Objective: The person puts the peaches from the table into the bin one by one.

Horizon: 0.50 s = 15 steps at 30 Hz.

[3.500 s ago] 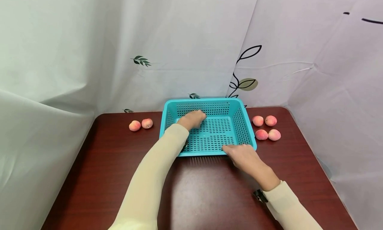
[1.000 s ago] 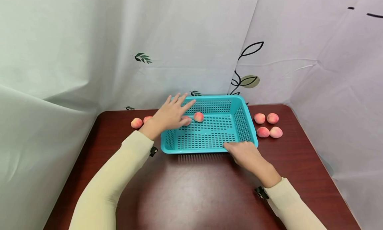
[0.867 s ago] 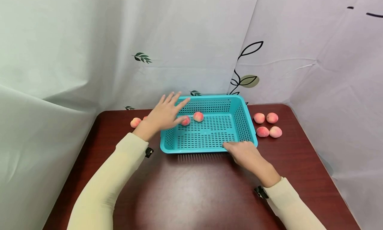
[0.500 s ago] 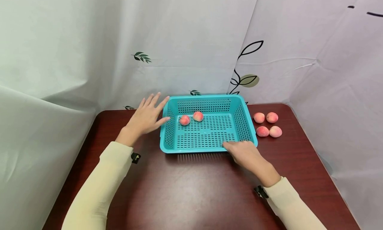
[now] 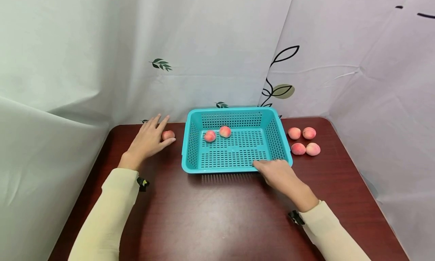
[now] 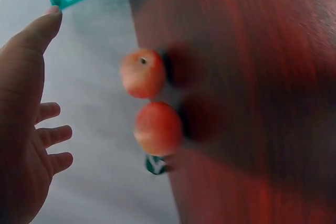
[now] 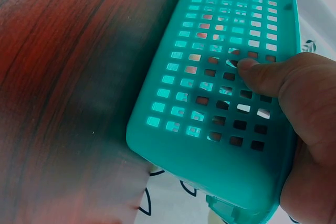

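Observation:
My left hand (image 5: 147, 140), its fingers spread and holding nothing, hovers over two peaches at the table's back left. In the head view one peach (image 5: 168, 135) shows between thumb and fingers, while the hand covers the other. The left wrist view has both, the upper peach (image 6: 143, 73) and the lower peach (image 6: 158, 128), side by side and apart from the fingers. My right hand (image 5: 278, 176) grips the front rim of the turquoise plastic basket (image 5: 234, 170) near its right corner, thumb pressed on the outer wall. Inside the basket lie a left peach (image 5: 210, 136) and a right peach (image 5: 225, 132).
Right of the basket, several more peaches (image 5: 298, 149) sit grouped on the dark red-brown table (image 5: 217, 215). A pale curtain (image 5: 210, 57) with leaf prints hangs behind the table and along both sides.
My left hand has come out of the basket and moved left to the two table peaches. Two peaches, hidden at first, now show inside the basket. The right hand keeps its grip.

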Available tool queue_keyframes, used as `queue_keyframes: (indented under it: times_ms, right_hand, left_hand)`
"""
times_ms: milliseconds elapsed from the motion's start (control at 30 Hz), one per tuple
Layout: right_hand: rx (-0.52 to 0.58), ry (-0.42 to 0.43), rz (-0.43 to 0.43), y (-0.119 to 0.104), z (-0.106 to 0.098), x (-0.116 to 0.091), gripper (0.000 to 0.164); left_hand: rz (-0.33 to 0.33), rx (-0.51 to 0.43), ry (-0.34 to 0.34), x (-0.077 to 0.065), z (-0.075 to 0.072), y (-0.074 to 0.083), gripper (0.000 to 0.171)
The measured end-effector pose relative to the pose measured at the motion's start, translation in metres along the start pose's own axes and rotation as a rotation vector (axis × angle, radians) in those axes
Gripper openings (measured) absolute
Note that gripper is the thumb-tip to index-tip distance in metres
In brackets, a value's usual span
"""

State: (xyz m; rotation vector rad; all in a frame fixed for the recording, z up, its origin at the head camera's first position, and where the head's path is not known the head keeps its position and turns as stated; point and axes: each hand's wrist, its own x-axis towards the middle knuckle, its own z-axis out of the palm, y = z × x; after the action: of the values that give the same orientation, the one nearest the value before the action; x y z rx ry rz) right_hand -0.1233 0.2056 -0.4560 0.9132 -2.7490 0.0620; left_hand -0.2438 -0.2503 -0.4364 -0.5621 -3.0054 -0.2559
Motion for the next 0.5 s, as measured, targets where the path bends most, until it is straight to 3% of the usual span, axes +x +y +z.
queue_keyframes:
  times_ms: [300,500]
  right_hand:
    - [0.008,0.001,0.005,0.000,0.000,0.000,0.029]
    - [0.004,-0.006,0.009,0.000,0.000,-0.001,0.029]
  left_hand:
    - [-0.082,-0.093,0.009,-0.004,0.016,-0.018,0.093]
    - [-0.143,-0.159,-0.029,-0.002,0.028,-0.028,0.093]
